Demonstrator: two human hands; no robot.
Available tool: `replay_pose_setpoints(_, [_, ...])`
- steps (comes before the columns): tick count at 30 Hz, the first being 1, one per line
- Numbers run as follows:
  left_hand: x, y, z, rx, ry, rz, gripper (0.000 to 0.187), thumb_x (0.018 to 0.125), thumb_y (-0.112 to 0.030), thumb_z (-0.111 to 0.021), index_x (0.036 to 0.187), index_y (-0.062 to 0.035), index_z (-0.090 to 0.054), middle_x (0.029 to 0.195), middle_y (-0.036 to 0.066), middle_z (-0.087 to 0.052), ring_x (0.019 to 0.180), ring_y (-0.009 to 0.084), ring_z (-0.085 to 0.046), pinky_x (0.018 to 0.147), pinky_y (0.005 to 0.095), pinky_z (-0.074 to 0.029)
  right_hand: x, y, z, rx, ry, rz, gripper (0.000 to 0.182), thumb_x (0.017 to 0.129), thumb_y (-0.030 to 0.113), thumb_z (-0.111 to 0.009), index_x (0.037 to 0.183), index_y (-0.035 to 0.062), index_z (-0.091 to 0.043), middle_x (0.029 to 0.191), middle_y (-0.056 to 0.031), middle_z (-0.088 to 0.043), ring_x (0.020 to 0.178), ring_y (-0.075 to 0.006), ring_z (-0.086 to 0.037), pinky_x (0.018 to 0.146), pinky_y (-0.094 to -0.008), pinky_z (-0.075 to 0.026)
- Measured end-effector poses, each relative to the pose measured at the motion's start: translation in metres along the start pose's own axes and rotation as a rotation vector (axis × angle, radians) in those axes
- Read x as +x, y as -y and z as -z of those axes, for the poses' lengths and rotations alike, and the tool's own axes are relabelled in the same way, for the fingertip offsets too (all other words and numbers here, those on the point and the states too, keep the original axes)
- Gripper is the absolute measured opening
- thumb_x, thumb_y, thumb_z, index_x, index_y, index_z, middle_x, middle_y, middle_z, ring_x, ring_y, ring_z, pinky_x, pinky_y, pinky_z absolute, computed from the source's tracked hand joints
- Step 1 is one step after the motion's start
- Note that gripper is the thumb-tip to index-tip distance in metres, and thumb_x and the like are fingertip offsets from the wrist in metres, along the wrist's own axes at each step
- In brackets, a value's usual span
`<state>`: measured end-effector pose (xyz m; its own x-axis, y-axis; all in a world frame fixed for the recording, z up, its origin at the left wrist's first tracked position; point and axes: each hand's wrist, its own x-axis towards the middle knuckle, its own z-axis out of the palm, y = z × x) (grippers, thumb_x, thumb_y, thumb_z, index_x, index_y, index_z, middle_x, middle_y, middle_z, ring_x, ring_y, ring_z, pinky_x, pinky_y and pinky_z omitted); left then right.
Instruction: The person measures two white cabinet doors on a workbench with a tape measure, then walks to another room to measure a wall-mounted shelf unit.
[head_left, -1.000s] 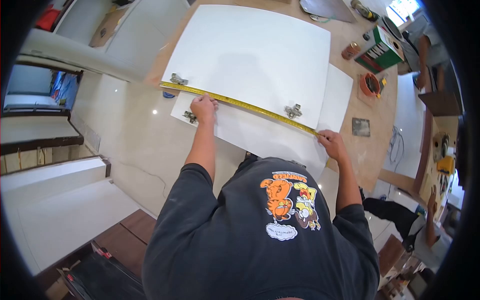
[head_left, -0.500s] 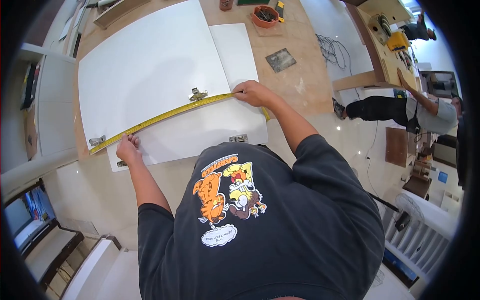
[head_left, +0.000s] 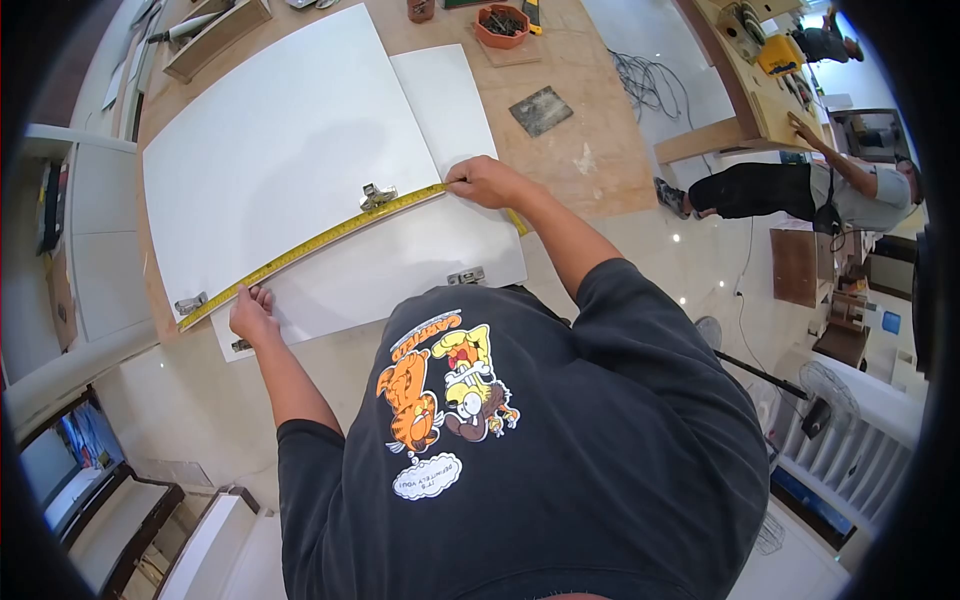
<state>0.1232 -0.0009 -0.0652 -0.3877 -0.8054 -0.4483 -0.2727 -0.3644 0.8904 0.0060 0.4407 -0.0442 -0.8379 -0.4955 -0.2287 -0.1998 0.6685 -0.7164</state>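
A yellow tape measure (head_left: pixel 330 235) stretches along the near edge of a large white panel (head_left: pixel 280 150). At its right part, my right hand (head_left: pixel 485 183) pinches the tape, and a yellow end shows beyond the hand. My left hand (head_left: pixel 254 312) has its fingers closed on the tape near the left end. Metal hinges sit on the panel, one (head_left: pixel 377 197) near the middle of the edge and another (head_left: pixel 190 303) at the left corner. Beneath lies a second white panel (head_left: pixel 370 262) with a hinge (head_left: pixel 466 275) near my shirt.
The panels rest on a wooden table (head_left: pixel 600 150). On it are an orange tray of screws (head_left: pixel 502 27), a dark square plate (head_left: pixel 541 111) and a wooden box (head_left: pixel 215 42). At the right, another person (head_left: pixel 770 190) stands by a workbench (head_left: pixel 745 90). Cables (head_left: pixel 650 85) lie on the floor.
The view has shifted slightly, moving the table and panels left in the frame. Both hands remain at the tape, which still lies along the panel edge.
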Motion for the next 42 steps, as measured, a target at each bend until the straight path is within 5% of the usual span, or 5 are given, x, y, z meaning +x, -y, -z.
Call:
replay_pose_setpoints(29, [0.015,0.009,0.009,-0.001,0.071,0.004,0.025,0.095,-0.021,-0.06,0.094,0.0032,-0.053,0.079,0.011,-0.063,0.062,0.0198,-0.063,0.056,0.0289,-0.055,-0.001,-0.003,-0.005,0.021,-0.017,-0.037,0.024,0.086,0.025,-0.059,0.098,0.0082,-0.071,0.096,-0.0158,-0.069,0.09,-0.0343,-0.063,0.081,-0.0385,-0.05])
replay_pose_setpoints(32, [0.019,0.012,0.012,-0.045,0.086,0.012,0.029,0.096,-0.025,-0.058,0.097,0.0035,-0.053,0.083,0.012,-0.063,0.065,0.0199,-0.063,0.058,0.0301,-0.055,-0.007,-0.006,-0.002,-0.032,0.006,0.076,0.024,0.085,0.025,-0.06,0.098,0.0084,-0.071,0.093,-0.0158,-0.069,0.087,-0.0334,-0.064,0.08,-0.0381,-0.05])
replay_pose_setpoints(42, [-0.031,0.007,0.023,-0.191,0.11,0.118,0.036,0.097,-0.037,-0.053,0.107,-0.0034,-0.052,0.097,0.008,-0.061,0.079,0.0174,-0.062,0.068,0.0261,-0.049,-0.061,0.027,0.01,0.2,0.168,-0.046,0.024,0.09,0.018,-0.059,0.102,0.0004,-0.069,0.089,-0.0129,-0.07,0.081,-0.0215,-0.066,0.076,-0.0325,-0.051])
